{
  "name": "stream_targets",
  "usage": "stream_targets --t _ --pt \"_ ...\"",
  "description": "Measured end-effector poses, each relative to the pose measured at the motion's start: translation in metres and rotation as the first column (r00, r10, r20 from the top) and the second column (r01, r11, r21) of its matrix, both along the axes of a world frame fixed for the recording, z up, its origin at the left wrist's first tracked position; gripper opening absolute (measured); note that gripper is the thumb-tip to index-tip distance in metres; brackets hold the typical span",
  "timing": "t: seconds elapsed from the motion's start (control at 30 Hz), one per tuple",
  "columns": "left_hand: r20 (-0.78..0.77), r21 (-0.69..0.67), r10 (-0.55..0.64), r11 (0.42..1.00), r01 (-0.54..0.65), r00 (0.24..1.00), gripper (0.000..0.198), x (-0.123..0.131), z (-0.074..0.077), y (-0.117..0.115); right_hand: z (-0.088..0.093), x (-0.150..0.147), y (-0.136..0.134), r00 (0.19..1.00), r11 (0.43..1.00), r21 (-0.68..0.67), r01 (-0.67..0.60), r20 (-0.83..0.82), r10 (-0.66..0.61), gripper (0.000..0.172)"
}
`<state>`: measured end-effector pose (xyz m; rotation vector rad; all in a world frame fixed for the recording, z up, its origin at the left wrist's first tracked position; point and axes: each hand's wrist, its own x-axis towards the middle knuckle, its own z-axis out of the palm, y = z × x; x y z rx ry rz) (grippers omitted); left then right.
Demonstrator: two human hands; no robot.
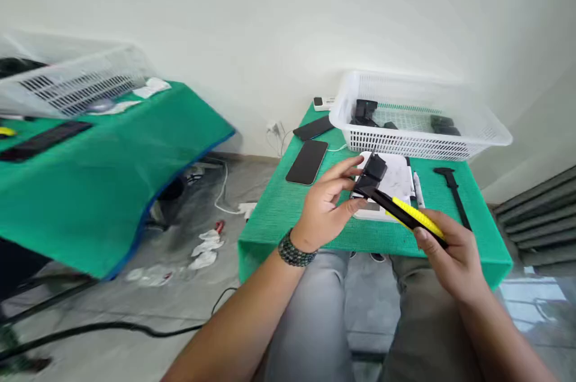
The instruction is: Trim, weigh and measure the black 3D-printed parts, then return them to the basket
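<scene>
My left hand [330, 205], with a beaded bracelet at the wrist, grips a black plastic part [372, 173] by its left side. In my right hand [450, 250] is a yellow and black utility knife [407, 214], pointing up and left. Its front end meets the lower edge of the black part; whether the blade is out I cannot tell. Beneath them lies a white digital scale [396, 181], partly hidden by the part and the knife. Just right of the scale is a white marker [418, 190].
A white plastic basket [418, 142] holding black parts [365, 111] stands at the back. Black calipers [454, 193] lie to the right, two phones [307, 162] to the left. Another green-covered table [117, 172] with a basket [85, 91] stands further left. Crumpled white scraps [207, 248] litter the floor.
</scene>
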<state>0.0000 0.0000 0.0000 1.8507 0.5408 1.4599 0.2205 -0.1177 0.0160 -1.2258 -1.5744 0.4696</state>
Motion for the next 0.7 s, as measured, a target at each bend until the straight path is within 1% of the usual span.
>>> stream_targets --t 0.13,0.23,0.33,0.53,0.6,0.7 --pt "0.001 -0.047 0.008 0.999 -0.008 1.0 0.038 0.006 0.001 -0.001 0.002 -0.001 0.002 1.0 1.0 0.018 0.011 -0.005 -0.011 0.015" --pt "-0.08 -0.086 0.042 0.995 -0.049 0.996 0.042 0.003 0.003 -0.003 0.003 0.0 0.001 1.0 1.0 0.011 0.003 0.008 -0.003 0.015" --pt "-0.16 -0.083 0.044 0.995 -0.057 0.986 0.041 0.0 0.004 -0.005 0.005 0.003 0.0 1.0 1.0 -0.004 0.014 0.019 -0.014 0.016" --pt "-0.162 -0.098 -0.021 0.995 0.005 0.987 0.034 0.002 0.002 -0.004 0.01 0.003 0.001 1.0 0.998 -0.057 -0.003 0.028 0.005 0.018" --pt "-0.194 -0.053 -0.02 0.999 0.01 0.981 0.03 0.001 0.004 -0.004 0.009 0.005 0.003 0.999 0.997 -0.069 0.036 0.028 -0.034 0.02" --pt "-0.244 0.034 -0.045 0.998 0.055 0.969 0.027 0.0 0.008 -0.003 0.007 0.013 0.011 0.982 0.979 -0.07 0.189 0.015 -0.188 0.025"
